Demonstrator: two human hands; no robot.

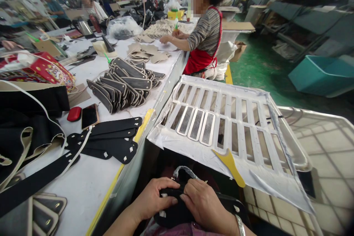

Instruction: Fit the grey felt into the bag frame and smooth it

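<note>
In my lap lies a black leather-like piece (174, 217) with small white tabs on it. My left hand (158, 196) is closed on its upper left edge, thumb on the near face. My right hand (200, 200) grips the same edge just beside it, fingers curled over the top. A plastic-wrapped loop handle (186, 169) rises behind my fingers, with bits of gold-coloured metal near its ends. The underside of the piece is hidden. Left of my hands, several black strips (110, 136) with white tabs lie fanned on the white table (83, 191).
A white slatted rack (249, 171) holds several grey oblong pieces (208, 129) and a yellow scraper-like tool (230, 167). Stacked grey pieces (121, 84), a phone (90, 116) and a red case (74, 114) are on the table. A co-worker in a red apron (200, 61) sits farther along.
</note>
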